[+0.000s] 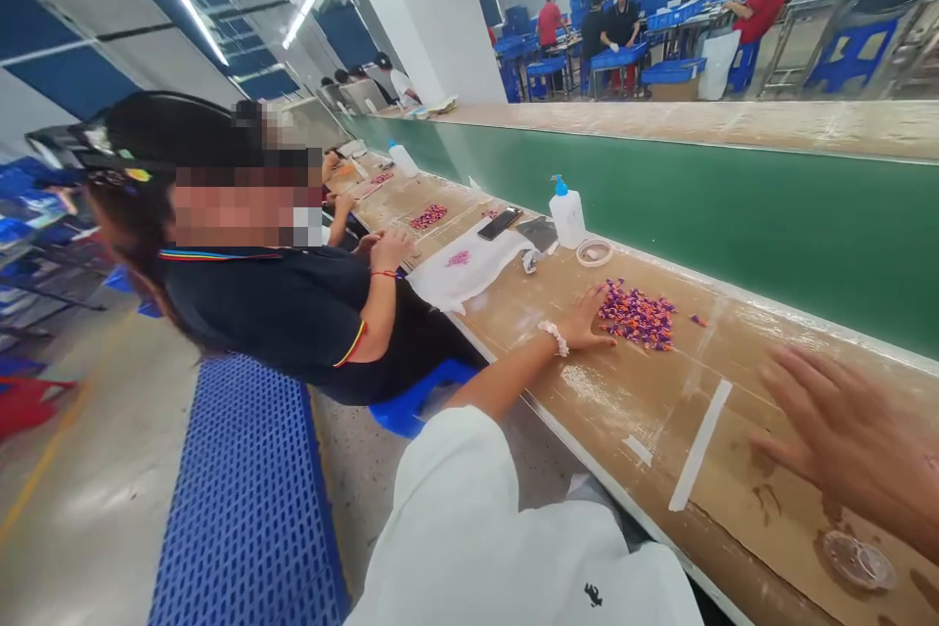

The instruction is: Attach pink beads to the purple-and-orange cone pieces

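Observation:
My left hand (587, 321), with a white band at the wrist, lies spread on the brown table surface against the left side of a pile of small orange and purple pieces (640, 315). What these pieces are is too small to tell. A few loose ones lie just right of the pile. My right hand (836, 421) is held over the table at the right, its fingers stretched out and slightly blurred, with nothing visible in it. Below it on the table rests a small clear round dish (857, 559).
Behind the pile stand a white pump bottle (567, 215) and a round shallow lid (594, 252). A phone (500, 223) lies near a white cloth (469, 264). A co-worker (271, 303) sits close on my left. A green partition (660, 201) runs along the table's far side.

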Motion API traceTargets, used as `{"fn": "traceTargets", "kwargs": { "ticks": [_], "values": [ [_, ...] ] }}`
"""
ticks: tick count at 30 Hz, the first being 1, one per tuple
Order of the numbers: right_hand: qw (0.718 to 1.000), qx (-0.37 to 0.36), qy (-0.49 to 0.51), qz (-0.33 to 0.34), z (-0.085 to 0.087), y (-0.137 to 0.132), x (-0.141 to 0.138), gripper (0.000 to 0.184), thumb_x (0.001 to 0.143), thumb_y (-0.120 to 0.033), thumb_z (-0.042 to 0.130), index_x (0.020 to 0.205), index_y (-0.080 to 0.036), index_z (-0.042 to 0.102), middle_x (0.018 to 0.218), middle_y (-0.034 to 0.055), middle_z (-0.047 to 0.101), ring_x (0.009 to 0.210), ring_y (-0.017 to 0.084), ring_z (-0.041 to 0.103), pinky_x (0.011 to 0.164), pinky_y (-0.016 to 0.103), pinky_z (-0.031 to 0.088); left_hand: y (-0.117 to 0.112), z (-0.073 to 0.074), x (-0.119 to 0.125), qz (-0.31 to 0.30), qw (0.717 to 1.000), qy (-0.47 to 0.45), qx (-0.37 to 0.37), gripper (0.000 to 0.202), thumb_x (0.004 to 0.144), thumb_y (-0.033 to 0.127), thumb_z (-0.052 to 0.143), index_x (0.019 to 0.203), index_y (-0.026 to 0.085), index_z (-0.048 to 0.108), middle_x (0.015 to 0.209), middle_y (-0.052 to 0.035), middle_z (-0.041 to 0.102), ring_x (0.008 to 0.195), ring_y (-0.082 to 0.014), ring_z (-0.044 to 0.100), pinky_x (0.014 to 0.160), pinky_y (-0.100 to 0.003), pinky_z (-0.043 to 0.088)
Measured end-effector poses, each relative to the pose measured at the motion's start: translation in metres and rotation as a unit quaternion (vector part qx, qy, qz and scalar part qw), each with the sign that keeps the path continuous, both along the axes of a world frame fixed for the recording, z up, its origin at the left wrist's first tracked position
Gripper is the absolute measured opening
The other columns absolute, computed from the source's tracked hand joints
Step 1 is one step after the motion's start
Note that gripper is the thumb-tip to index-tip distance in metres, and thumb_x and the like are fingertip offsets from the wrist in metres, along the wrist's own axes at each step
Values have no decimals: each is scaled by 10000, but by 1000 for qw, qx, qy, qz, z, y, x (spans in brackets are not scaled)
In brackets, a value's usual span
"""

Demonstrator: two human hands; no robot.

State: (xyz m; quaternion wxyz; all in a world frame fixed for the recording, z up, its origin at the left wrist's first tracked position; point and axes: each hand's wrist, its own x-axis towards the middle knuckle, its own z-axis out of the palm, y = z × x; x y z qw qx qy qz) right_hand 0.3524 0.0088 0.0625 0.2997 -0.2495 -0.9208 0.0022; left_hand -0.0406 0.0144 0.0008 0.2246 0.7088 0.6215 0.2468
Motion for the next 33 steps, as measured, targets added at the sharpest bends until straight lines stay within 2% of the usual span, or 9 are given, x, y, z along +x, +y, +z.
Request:
{"fn": "traceTargets", "kwargs": {
  "ticks": [3, 6, 8, 10, 16, 20, 23, 28, 33],
  "values": [
    [995, -7, -98, -15, -23, 38, -44, 862, 827, -718, 470, 1498, -195, 327, 1556, 196, 344, 1479, 383, 238, 1213, 596, 180, 14, -3, -1, -8, 999, -38, 2, 939, 658, 687, 683, 1409, 160, 482, 1538, -144, 405, 1512, -308, 208, 1262, -414, 140],
    [967, -157, -187, -68, -54, 64, -71, 948, 814, -746, 426, 1522, -136, 267, 1608, 200, 222, 1504, 390, 130, 1198, 617, 154, 35, -7, -3, -16, 998, -62, 3, 856, 716, 693, 621, 1382, 167, 512, 1525, -129, 430, 1511, -293, 217, 1262, -395, 134],
    [957, -190, -195, -101, -70, 72, -83, 950, 829, -735, 399, 1514, -87, 277, 1577, 240, 279, 1479, 396, 226, 1186, 586, 234, 49, -9, -3, -22, 997, -70, 2, 835, 733, 709, 586, 1364, 165, 527, 1523, -130, 433, 1505, -298, 233, 1259, -406, 143],
    [954, -201, -186, -126, -79, 75, -95, 928, 857, -721, 346, 1517, -74, 261, 1573, 245, 282, 1472, 389, 250, 1190, 574, 235, 61, -10, -1, -27, 997, -75, 5, 820, 747, 721, 558, 1346, 163, 541, 1522, -135, 435, 1495, -307, 255, 1253, -425, 157],
    [956, -210, -146, -143, -77, 88, -143, 854, 906, -684, 257, 1539, -113, 210, 1580, 201, 300, 1464, 348, 293, 1179, 536, 307, 74, -12, 16, -53, 995, -86, 23, 746, 801, 692, 513, 1329, 167, 553, 1451, -146, 517, 1437, -310, 370, 1235, -450, 219],
    [963, -210, -136, -97, -74, 88, -173, 803, 923, -668, 254, 1522, -133, 278, 1576, 153, 332, 1460, 317, 316, 1198, 488, 296, 56, -15, 26, -84, 991, -96, 32, 626, 886, 590, 454, 1359, 185, 517, 1439, -119, 535, 1389, -263, 444, 1204, -429, 308],
    [966, -213, -134, -52, -75, 76, -178, 804, 907, -656, 341, 1512, -128, 307, 1578, 147, 331, 1471, 306, 292, 1219, 478, 258, 32, -17, 33, -82, 992, -93, 33, 587, 928, 528, 403, 1392, 176, 473, 1468, -122, 503, 1389, -255, 444, 1204, -443, 313],
    [965, -226, -134, 0, -80, 35, -162, 804, 896, -611, 414, 1537, -154, 253, 1583, 158, 313, 1477, 314, 276, 1211, 530, 270, -24, -22, 58, -31, 996, -73, 27, 622, 958, 516, 307, 1441, 134, 397, 1510, -166, 437, 1443, -287, 360, 1239, -515, 212],
    [963, -224, -145, 39, -76, 12, -141, 786, 910, -628, 389, 1536, -176, 243, 1614, 143, 243, 1486, 263, 265, 1192, 450, 331, -74, -20, 70, -2, 996, -84, 14, 707, 954, 579, 263, 1523, 160, 254, 1572, -160, 340, 1486, -286, 287, 1251, -540, 171]
  ]
}}
